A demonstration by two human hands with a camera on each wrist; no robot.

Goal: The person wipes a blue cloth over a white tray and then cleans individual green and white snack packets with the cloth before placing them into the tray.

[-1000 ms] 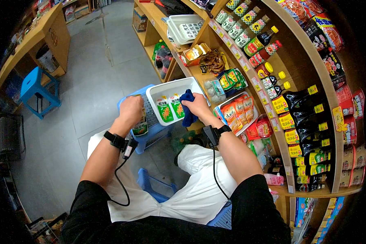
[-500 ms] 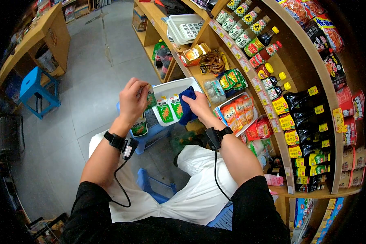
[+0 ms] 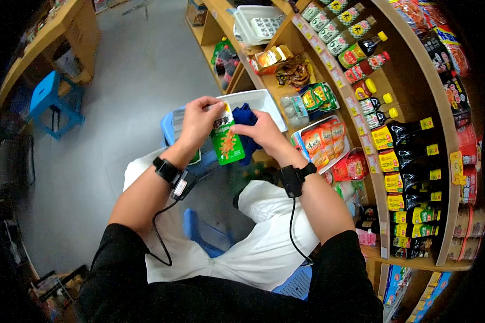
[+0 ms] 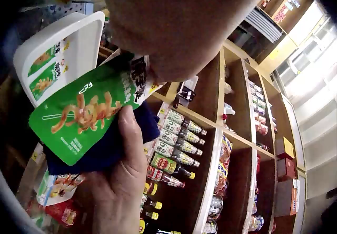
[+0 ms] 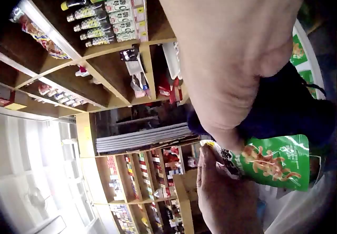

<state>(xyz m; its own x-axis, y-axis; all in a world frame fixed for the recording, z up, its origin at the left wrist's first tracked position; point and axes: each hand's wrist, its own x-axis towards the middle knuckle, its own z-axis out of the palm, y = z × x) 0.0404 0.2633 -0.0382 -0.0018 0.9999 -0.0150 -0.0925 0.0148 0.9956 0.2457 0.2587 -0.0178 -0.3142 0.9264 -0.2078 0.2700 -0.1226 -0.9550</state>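
My left hand (image 3: 198,124) pinches the white top end of a green snack packet (image 3: 228,144) with a picture of food pieces on it. My right hand (image 3: 265,132) holds a dark blue cloth (image 3: 246,119) behind the packet, its thumb lying on the packet's front in the left wrist view. Beyond the hands is a white plastic tray (image 3: 269,102); two similar green packets (image 4: 43,81) lie in it. Part of another green packet (image 3: 195,158) shows below my left wrist, on a light blue stool (image 3: 170,126).
To the right, a wooden shelf holds sauce bottles (image 3: 396,159) and other goods. A tray of orange packets (image 3: 326,141) and several green packets (image 3: 319,98) sit on the lower ledge. A blue stool (image 3: 54,99) stands on the grey floor at left.
My left hand has lifted a green packet from the stool and brought it right, in front of the cloth. The right hand, with the cloth, now meets the packet.
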